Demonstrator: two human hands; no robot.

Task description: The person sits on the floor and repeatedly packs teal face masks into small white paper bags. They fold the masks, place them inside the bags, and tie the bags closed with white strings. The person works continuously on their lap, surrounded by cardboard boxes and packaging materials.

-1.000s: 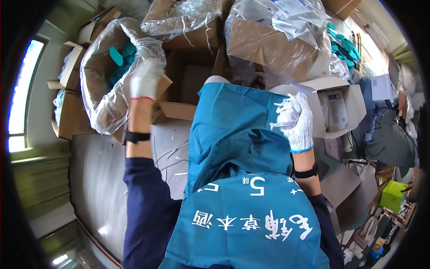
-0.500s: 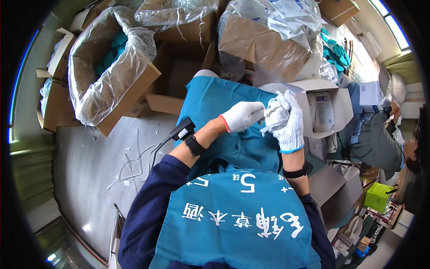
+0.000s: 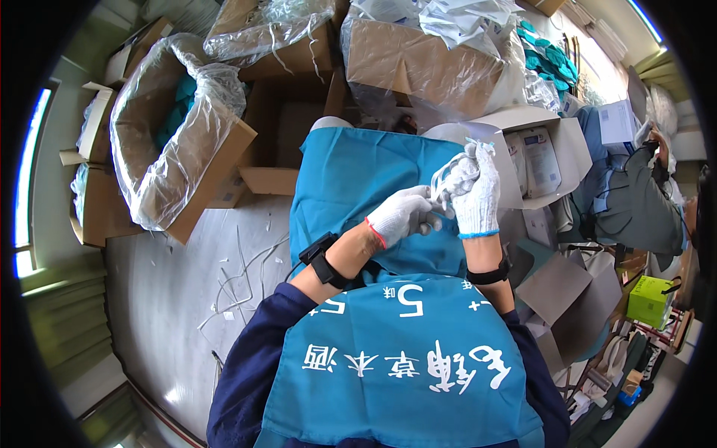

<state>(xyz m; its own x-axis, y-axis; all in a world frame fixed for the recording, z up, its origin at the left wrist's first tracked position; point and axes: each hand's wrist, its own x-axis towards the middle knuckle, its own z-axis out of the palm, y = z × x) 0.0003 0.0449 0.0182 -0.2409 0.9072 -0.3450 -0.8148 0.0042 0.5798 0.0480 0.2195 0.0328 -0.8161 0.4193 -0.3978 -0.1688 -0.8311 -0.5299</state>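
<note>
Over the blue apron [image 3: 351, 168] on my lap, both my hands wear white knit gloves. My right hand [image 3: 478, 196], its glove cuff edged in blue, is closed around a bunch of thin white strips [image 3: 443, 178] that loop out on its left side. My left hand [image 3: 402, 214], with a red-edged cuff, has its fingers curled together at the lower end of the strips and seems to pinch them. The glove fingers partly hide what they grip.
Ahead on the left stands a plastic-lined carton [image 3: 213, 160] with green cloth inside. A large carton [image 3: 422, 71] heaped with white packets is in front. Right of my knees, an open white box [image 3: 571, 153] holds packets. Another person [image 3: 635, 198] sits at the right. White cords [image 3: 243, 284] lie on the floor.
My left hand has moved slightly down, its fingers now curled lower. The strips, bunched up before, now show as a loop beside my right hand. The whole view has shifted a little.
</note>
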